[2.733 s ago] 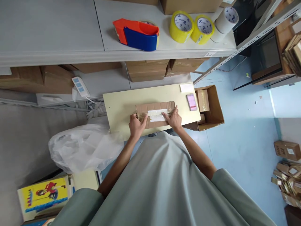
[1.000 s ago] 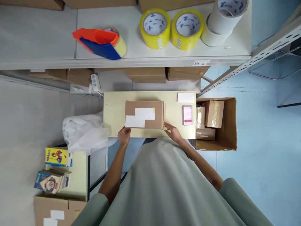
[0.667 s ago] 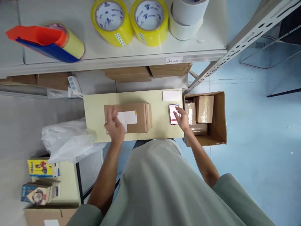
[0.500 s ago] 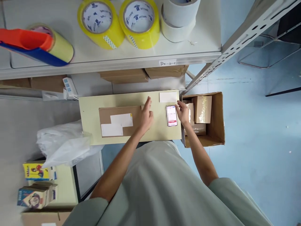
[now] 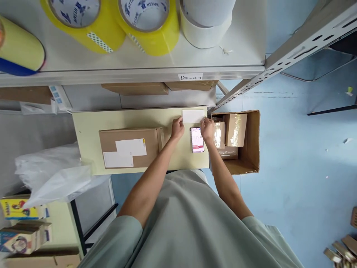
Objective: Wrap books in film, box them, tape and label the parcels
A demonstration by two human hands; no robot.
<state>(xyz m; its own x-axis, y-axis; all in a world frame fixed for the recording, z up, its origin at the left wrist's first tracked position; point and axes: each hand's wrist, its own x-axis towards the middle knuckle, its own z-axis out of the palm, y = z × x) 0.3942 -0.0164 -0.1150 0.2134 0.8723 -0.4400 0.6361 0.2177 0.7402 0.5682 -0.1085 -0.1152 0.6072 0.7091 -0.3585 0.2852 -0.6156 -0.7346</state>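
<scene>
A blank white paper slip [image 5: 193,116] lies at the back right of the pale yellow tabletop [image 5: 86,137]. My left hand [image 5: 177,128] pinches its left end near the lower corner. At the other end, the fingers of my right hand [image 5: 208,129] are closed on the right lower corner. Just below the slip, between my hands, lies a phone [image 5: 197,140] with a lit screen. Left of my left hand sits a closed cardboard box [image 5: 142,160] bearing white labels [image 5: 118,159].
An open carton [image 5: 253,145] with several small taped boxes [image 5: 235,130] stands against the table's right end. Over the back hangs a metal shelf [image 5: 134,76] with tape rolls [image 5: 150,41]. A white plastic bag [image 5: 55,171] overhangs the left end; books [image 5: 25,236] lie beyond.
My left hand has come off the cardboard box and moved right to the paper slip. My right hand has closed on the slip's other end. The camera view has shifted somewhat.
</scene>
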